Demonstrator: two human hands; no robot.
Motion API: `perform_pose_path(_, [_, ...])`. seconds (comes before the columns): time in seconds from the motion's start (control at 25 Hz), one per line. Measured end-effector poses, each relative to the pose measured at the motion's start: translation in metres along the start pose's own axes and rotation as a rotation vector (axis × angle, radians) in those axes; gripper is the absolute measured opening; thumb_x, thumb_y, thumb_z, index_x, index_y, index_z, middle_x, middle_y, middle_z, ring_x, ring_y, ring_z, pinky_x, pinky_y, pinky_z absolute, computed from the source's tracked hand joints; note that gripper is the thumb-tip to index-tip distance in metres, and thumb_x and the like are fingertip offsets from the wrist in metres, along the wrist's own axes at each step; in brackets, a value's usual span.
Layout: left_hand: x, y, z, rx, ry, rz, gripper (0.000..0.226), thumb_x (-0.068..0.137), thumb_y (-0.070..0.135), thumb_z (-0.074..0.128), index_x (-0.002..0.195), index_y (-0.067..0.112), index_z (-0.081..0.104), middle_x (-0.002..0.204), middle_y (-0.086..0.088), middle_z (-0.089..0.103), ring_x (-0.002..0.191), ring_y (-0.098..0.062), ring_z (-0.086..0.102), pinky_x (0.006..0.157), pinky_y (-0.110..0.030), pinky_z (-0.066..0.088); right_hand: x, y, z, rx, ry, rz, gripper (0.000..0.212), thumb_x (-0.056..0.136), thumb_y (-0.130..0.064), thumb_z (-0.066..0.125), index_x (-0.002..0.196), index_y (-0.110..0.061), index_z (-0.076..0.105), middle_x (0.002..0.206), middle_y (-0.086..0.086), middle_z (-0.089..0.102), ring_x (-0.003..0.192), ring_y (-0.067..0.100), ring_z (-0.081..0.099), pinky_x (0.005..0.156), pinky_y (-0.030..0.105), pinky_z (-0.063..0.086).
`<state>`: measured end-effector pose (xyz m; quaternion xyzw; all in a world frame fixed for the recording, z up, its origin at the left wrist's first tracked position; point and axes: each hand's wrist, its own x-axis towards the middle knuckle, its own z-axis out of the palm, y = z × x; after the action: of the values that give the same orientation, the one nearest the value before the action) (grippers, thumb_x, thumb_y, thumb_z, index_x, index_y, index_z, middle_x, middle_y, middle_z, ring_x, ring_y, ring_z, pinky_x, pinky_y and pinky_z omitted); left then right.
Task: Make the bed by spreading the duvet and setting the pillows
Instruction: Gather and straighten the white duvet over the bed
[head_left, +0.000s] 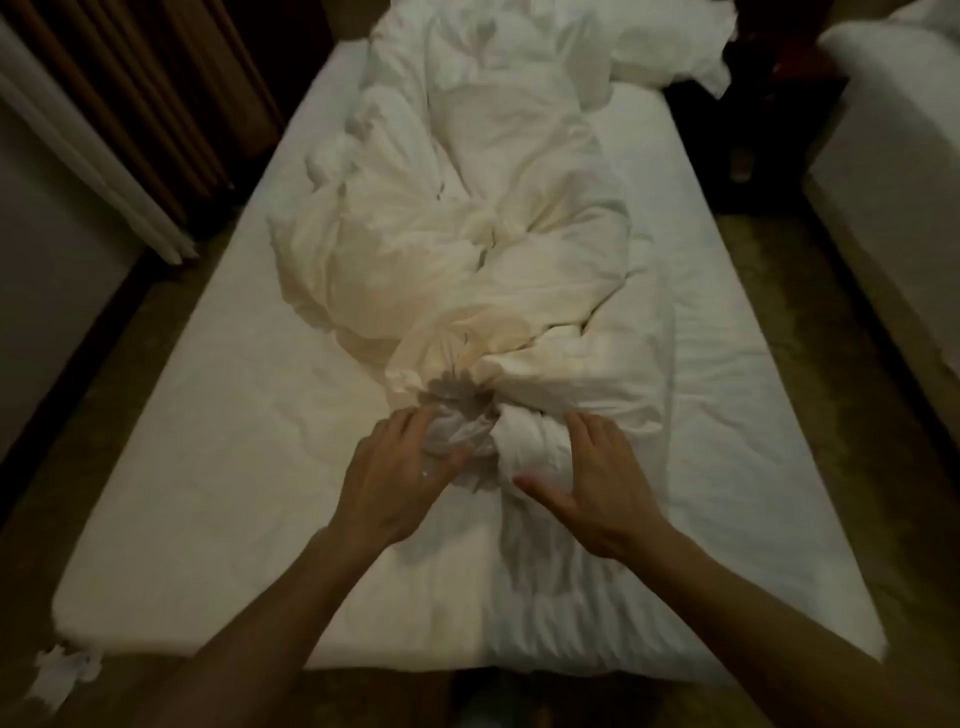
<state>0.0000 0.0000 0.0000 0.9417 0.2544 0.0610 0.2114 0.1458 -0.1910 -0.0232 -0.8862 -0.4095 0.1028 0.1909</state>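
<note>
At 6 o'clock, your left hand (395, 475) pinches the bunched near end of the crumpled white fabric duvet (467, 260); your right hand (587, 483) rests beside it, fingers spread wide. You're finding the edge. Next, grip with both hands and pull outward. The duvet trails toward 12 across the white-sheeted mattress (218, 441).

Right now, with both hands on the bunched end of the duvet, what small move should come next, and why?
Probably close both hands on the duvet and draw its near end apart sideways: it lies twisted along the middle, leaving the mattress bare on both sides.
</note>
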Motion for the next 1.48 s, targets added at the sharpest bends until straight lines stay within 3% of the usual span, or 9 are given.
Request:
perform_pose_path(0.28, [0.053, 0.002, 0.112, -0.438, -0.085, -0.077, 0.083, 0.076, 0.082, 0.038, 0.131, 0.021, 0.047, 0.121, 0.008, 0.052, 0.110, -0.011, 0.054, 0.087, -0.026, 0.045, 0.023, 0.047, 0.087, 0.002, 0.090, -0.005, 0.103, 0.081, -0.089, 0.030, 0.140, -0.006, 0.046, 0.139, 0.010, 0.049, 0.129, 0.026, 0.043, 0.116, 0.043, 0.030])
perform_pose_path(0.48, [0.084, 0.006, 0.161, -0.237, 0.132, 0.269, 0.078, 0.088, 0.074, 0.035, 0.131, 0.011, 0.051, 0.130, -0.008, 0.049, 0.118, -0.019, 0.046, 0.098, -0.030, 0.039, 0.035, 0.074, 0.112, 0.073, 0.241, 0.006, 0.090, 0.085, -0.086, 0.025, 0.120, -0.009, 0.057, 0.115, 0.006, 0.056, 0.105, 0.023, 0.049, 0.098, 0.040, 0.037])
perform_pose_path(0.6, [0.099, 0.000, 0.177, -0.258, 0.158, 0.387, 0.069, 0.095, 0.068, 0.029, 0.113, 0.011, 0.063, 0.113, -0.008, 0.060, 0.107, -0.022, 0.051, 0.091, -0.037, 0.044, 0.042, 0.078, 0.127, 0.126, 0.345, 0.033, 0.082, 0.088, -0.082, 0.024, 0.105, -0.011, 0.059, 0.100, 0.004, 0.058, 0.091, 0.022, 0.051, 0.085, 0.039, 0.040])
perform_pose_path(0.76, [0.098, 0.015, 0.191, -0.337, 0.150, 0.287, 0.066, 0.094, 0.067, 0.028, 0.071, 0.011, 0.057, 0.070, -0.003, 0.058, 0.066, -0.022, 0.054, 0.063, -0.035, 0.040, 0.038, 0.077, 0.132, 0.236, 0.412, 0.075, 0.078, 0.089, -0.081, 0.022, 0.087, -0.011, 0.055, 0.081, -0.004, 0.048, 0.072, 0.016, 0.043, 0.071, 0.034, 0.034])
perform_pose_path(0.92, [0.060, 0.029, 0.186, -0.339, 0.195, 0.273, 0.059, 0.095, 0.066, 0.025, 0.059, 0.021, 0.039, 0.052, -0.001, 0.048, 0.048, -0.020, 0.045, 0.052, -0.029, 0.023, 0.005, 0.075, 0.111, 0.217, 0.370, -0.010, 0.078, 0.089, -0.082, 0.019, 0.076, -0.012, 0.051, 0.073, -0.002, 0.046, 0.065, 0.019, 0.040, 0.067, 0.036, 0.032])
perform_pose_path(1.04, [0.002, 0.047, 0.174, -0.400, 0.171, 0.234, 0.057, 0.093, 0.072, 0.020, 0.062, 0.027, 0.036, 0.054, 0.004, 0.047, 0.048, -0.016, 0.046, 0.048, -0.029, 0.027, -0.036, 0.071, 0.090, 0.149, 0.284, -0.090, 0.076, 0.088, -0.083, 0.017, 0.075, -0.016, 0.050, 0.072, -0.003, 0.045, 0.065, 0.016, 0.038, 0.067, 0.035, 0.029])
perform_pose_path(1.28, [-0.086, 0.106, 0.144, -0.456, 0.198, 0.086, 0.067, 0.092, 0.075, 0.008, 0.058, 0.029, 0.043, 0.053, 0.007, 0.048, 0.052, -0.011, 0.047, 0.047, -0.012, 0.024, -0.103, 0.066, 0.037, 0.029, 0.191, -0.150, 0.080, 0.088, -0.084, 0.013, 0.070, -0.016, 0.050, 0.065, -0.003, 0.045, 0.060, 0.018, 0.038, 0.067, 0.037, 0.031])
perform_pose_path(1.4, [-0.099, 0.120, 0.135, -0.447, 0.203, 0.073, 0.068, 0.092, 0.073, 0.008, 0.059, 0.028, 0.047, 0.054, 0.009, 0.050, 0.059, -0.013, 0.052, 0.049, -0.012, 0.027, -0.117, 0.068, 0.028, 0.003, 0.200, -0.155, 0.077, 0.088, -0.083, 0.014, 0.071, -0.017, 0.050, 0.067, -0.003, 0.045, 0.061, 0.018, 0.039, 0.067, 0.037, 0.031])
perform_pose_path(1.48, [-0.100, 0.116, 0.137, -0.471, 0.129, 0.035, 0.073, 0.089, 0.075, 0.006, 0.067, 0.027, 0.055, 0.064, 0.008, 0.057, 0.062, -0.009, 0.055, 0.056, -0.022, 0.039, -0.119, 0.075, 0.036, -0.017, 0.191, -0.104, 0.074, 0.089, -0.083, 0.013, 0.073, -0.019, 0.048, 0.070, -0.003, 0.045, 0.064, 0.018, 0.039, 0.068, 0.037, 0.032])
